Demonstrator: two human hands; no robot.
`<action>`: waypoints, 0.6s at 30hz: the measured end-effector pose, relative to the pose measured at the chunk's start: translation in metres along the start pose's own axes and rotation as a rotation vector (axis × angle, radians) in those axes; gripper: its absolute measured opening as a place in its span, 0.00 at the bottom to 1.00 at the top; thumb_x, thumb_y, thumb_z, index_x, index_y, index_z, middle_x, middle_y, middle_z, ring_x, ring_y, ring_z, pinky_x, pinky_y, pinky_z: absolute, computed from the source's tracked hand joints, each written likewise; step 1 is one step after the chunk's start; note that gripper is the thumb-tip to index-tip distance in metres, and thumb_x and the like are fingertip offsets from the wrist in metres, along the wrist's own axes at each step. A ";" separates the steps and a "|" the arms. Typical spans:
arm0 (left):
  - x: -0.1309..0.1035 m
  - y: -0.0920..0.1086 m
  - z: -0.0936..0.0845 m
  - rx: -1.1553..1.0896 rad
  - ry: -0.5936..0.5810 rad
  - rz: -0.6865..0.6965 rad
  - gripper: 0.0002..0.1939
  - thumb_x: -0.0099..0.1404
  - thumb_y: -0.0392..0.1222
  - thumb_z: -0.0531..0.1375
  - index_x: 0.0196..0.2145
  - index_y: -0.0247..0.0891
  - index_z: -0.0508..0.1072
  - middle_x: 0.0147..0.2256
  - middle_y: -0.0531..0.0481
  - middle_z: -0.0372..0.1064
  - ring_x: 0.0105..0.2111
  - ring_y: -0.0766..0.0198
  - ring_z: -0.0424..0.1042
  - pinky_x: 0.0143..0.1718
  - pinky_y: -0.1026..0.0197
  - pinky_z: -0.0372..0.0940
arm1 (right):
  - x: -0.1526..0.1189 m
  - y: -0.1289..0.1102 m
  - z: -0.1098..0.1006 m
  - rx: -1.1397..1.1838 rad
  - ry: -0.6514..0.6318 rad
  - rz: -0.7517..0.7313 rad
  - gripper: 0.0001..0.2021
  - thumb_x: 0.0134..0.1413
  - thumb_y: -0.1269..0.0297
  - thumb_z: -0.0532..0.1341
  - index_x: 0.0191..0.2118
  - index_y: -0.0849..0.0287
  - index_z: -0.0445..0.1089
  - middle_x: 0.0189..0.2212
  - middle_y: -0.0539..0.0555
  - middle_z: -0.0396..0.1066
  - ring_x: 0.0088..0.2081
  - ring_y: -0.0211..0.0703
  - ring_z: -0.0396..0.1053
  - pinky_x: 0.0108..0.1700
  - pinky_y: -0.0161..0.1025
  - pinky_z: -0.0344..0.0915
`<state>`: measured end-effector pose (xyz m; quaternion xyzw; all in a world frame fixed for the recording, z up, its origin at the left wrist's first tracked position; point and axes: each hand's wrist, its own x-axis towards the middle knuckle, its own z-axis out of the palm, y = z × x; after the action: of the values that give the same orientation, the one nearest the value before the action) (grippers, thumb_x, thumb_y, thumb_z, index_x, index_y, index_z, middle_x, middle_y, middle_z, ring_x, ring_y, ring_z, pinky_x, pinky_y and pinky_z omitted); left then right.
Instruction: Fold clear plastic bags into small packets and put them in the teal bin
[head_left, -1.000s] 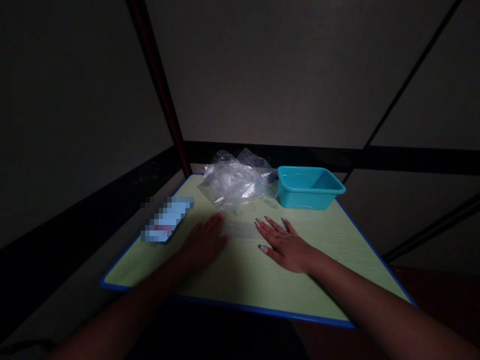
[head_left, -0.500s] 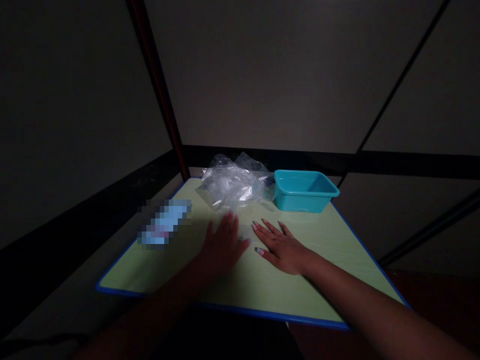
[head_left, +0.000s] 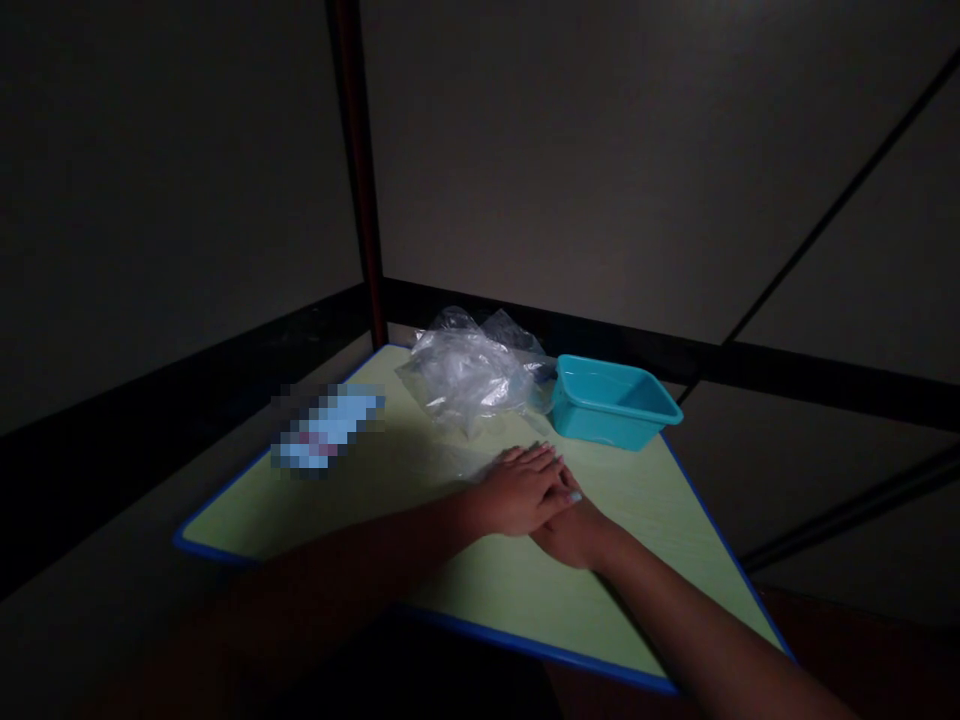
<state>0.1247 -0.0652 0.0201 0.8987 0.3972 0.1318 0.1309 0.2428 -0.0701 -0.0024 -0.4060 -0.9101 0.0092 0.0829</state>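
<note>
My left hand (head_left: 517, 495) lies across the back of my right hand (head_left: 574, 530), palm down with its fingers stretched out. Most of the right hand's fingers are hidden underneath; it rests flat on the pale green table (head_left: 480, 590) and appears to hold nothing. A thin clear plastic piece (head_left: 450, 461) lies flat on the tabletop by the left hand's fingers, partly lost in the dim light. Just beyond the hands sits a crumpled heap of clear plastic bags (head_left: 476, 370).
A turquoise plastic basin (head_left: 611, 425) stands at the back right, close to the bags. On the left edge lies a blurred-out light blue object (head_left: 330, 425). Blue trim (head_left: 555, 655) borders the table. Dark panelled walls (head_left: 600, 180) rise behind and on the left.
My left hand has moved right, from flat on the table onto my right hand. The view has tilted and turned slightly.
</note>
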 end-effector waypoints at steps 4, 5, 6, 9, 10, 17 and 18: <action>-0.030 -0.032 -0.008 0.079 0.000 0.035 0.33 0.71 0.54 0.45 0.67 0.33 0.48 0.67 0.40 0.41 0.67 0.54 0.41 0.64 0.45 0.43 | -0.019 0.013 -0.021 0.068 -0.217 0.020 0.31 0.65 0.53 0.46 0.69 0.59 0.43 0.69 0.58 0.40 0.69 0.56 0.35 0.65 0.66 0.34; -0.037 -0.039 -0.011 0.097 -0.026 0.027 0.34 0.71 0.53 0.46 0.67 0.31 0.47 0.67 0.39 0.41 0.67 0.53 0.42 0.64 0.44 0.44 | -0.019 0.012 -0.023 0.086 -0.222 0.024 0.31 0.66 0.51 0.45 0.69 0.58 0.41 0.69 0.57 0.39 0.69 0.55 0.34 0.65 0.66 0.34; -0.043 -0.044 -0.015 0.109 -0.051 0.019 0.34 0.71 0.52 0.46 0.67 0.30 0.46 0.67 0.38 0.41 0.67 0.53 0.42 0.64 0.44 0.44 | -0.018 0.011 -0.024 0.101 -0.222 0.023 0.31 0.67 0.50 0.44 0.70 0.57 0.40 0.69 0.56 0.38 0.69 0.55 0.33 0.65 0.67 0.34; -0.056 -0.058 -0.027 0.109 -0.118 -0.016 0.32 0.72 0.51 0.45 0.67 0.31 0.47 0.67 0.37 0.42 0.67 0.54 0.44 0.64 0.44 0.44 | -0.015 0.008 -0.024 0.118 -0.223 0.021 0.32 0.67 0.49 0.43 0.70 0.55 0.36 0.69 0.53 0.35 0.69 0.54 0.29 0.64 0.67 0.33; -0.059 -0.062 -0.030 0.106 -0.141 -0.024 0.32 0.72 0.50 0.45 0.67 0.31 0.47 0.67 0.37 0.41 0.67 0.54 0.43 0.64 0.44 0.44 | -0.014 0.007 -0.024 0.118 -0.231 0.023 0.32 0.67 0.49 0.43 0.70 0.55 0.35 0.69 0.53 0.35 0.69 0.54 0.29 0.64 0.67 0.33; -0.069 -0.086 -0.042 0.085 -0.182 -0.039 0.29 0.73 0.49 0.44 0.67 0.36 0.48 0.68 0.41 0.39 0.67 0.55 0.42 0.63 0.46 0.44 | -0.016 0.007 -0.028 0.126 -0.251 0.031 0.31 0.67 0.52 0.45 0.70 0.51 0.33 0.69 0.52 0.34 0.69 0.54 0.29 0.64 0.66 0.34; -0.070 -0.089 -0.042 0.081 -0.162 -0.043 0.29 0.73 0.49 0.43 0.67 0.36 0.49 0.67 0.41 0.40 0.67 0.54 0.43 0.63 0.46 0.44 | -0.016 0.007 -0.029 0.127 -0.250 0.030 0.31 0.67 0.52 0.46 0.70 0.51 0.33 0.69 0.53 0.35 0.69 0.54 0.30 0.64 0.67 0.34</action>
<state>0.0042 -0.0540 0.0195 0.9022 0.4096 0.0399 0.1291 0.2625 -0.0785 0.0229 -0.4092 -0.9047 0.1185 -0.0057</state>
